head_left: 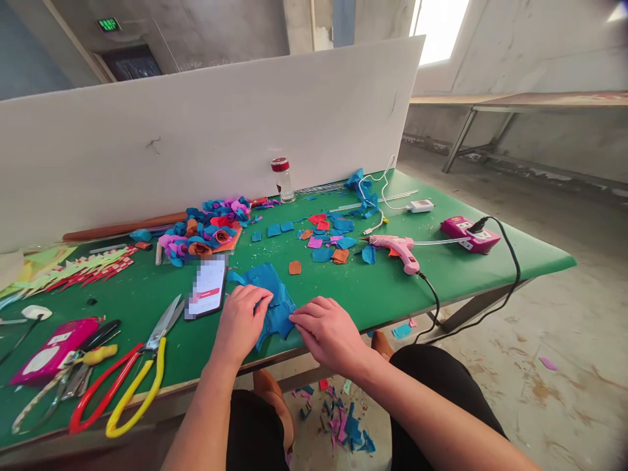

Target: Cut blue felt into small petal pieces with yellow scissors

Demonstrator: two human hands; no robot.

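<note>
A piece of blue crepe paper lies at the front edge of the green table, between my two hands. My left hand is closed at the paper's left side, thumb and fingers pinched over it. At its right edge my right hand pinches the paper between thumb and fingertips. Just left of my left hand lies a phone with a lit screen. Scissors with one red and one yellow handle rest farther left, blades apart. Beyond the paper are several cut blue, red and orange paper pieces.
A pink glue gun lies to the right, its black cord running over the table edge. Behind it sits a magenta power socket. Paper flowers pile up at the back left, near a red-lidded jar. A white board stands behind.
</note>
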